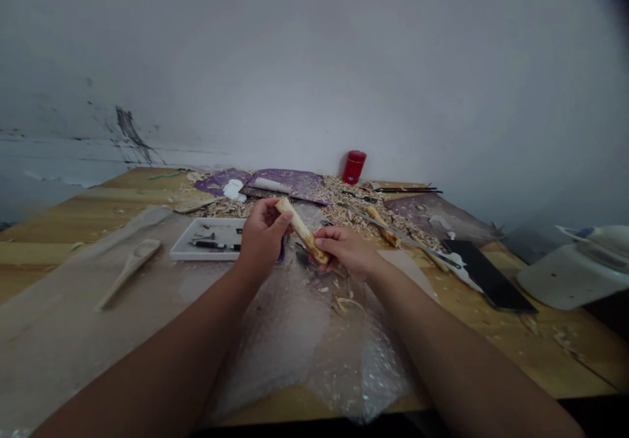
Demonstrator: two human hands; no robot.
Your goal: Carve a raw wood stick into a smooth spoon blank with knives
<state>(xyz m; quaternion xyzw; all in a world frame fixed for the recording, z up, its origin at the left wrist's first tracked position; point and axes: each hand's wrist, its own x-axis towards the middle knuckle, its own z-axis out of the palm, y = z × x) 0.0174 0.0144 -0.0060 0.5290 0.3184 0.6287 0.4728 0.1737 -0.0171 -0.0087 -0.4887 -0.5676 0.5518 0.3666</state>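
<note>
A short pale wooden stick (297, 225), browner at its lower end, is held slanting between my two hands above the table. My left hand (265, 231) grips its upper left end with thumb and fingers. Around the lower right end are the closed fingers of my right hand (346, 249). Just under the stick lie dark metal pieces (305, 259), partly hidden by the right hand. Beside my left hand sits a white tray (196, 256) holding a black pen-like tool (213, 246) and small dark bits.
A wooden spoon (130, 271) lies at left on plastic sheeting (275, 346). Wood shavings (339, 212) heap up behind the hands, near a red canister (354, 167) by the wall. At right are a long metal strip (403, 236), a black phone-like slab (484, 274) and a white lidded container (580, 271).
</note>
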